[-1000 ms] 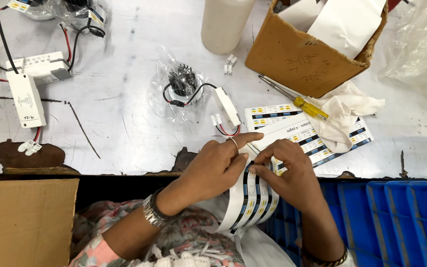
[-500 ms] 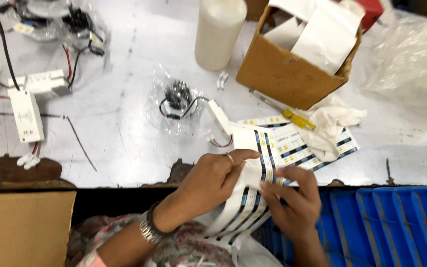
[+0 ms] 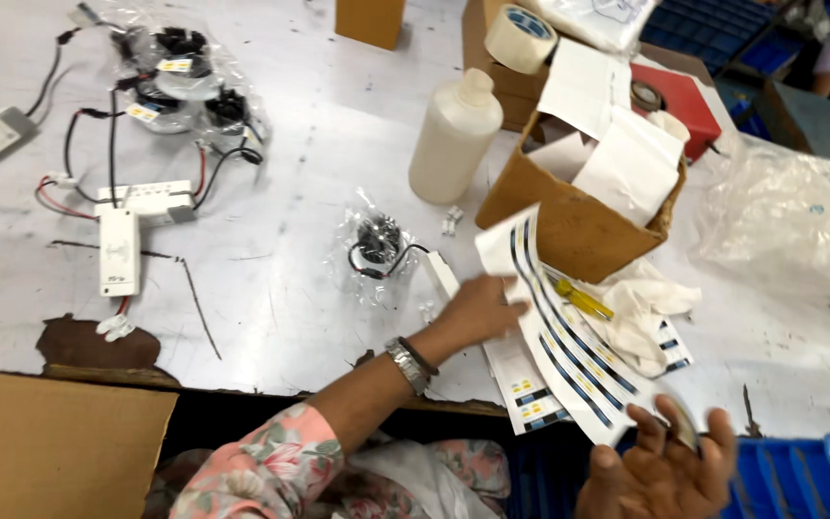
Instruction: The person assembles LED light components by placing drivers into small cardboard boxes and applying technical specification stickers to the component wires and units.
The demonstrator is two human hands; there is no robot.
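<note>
A long white sticker sheet [image 3: 557,332] with blue, black and yellow labels runs from the table's middle down toward me. My left hand [image 3: 477,312], with a watch on its wrist, reaches over the table edge and grips the sheet's left edge. My right hand [image 3: 663,466] is low at the front, palm up, holding the sheet's lower end in its fingers. A small black lamp part in a clear bag [image 3: 377,242] with a white connector block lies just left of my left hand. Another label sheet [image 3: 530,396] lies flat on the table below it.
Behind the sheet are a cardboard box [image 3: 578,226] of papers, a white bottle [image 3: 453,135], a yellow-handled screwdriver [image 3: 583,300] and a white cloth [image 3: 650,308]. White drivers with wires [image 3: 119,252] lie at the left. Clear plastic bags [image 3: 790,231] are at the right, blue bins [image 3: 790,476] below them.
The sticker sheet has been lifted and stretched out over the table. My left hand moved forward onto the table; my right hand dropped toward the lower right. The view pulled back.
</note>
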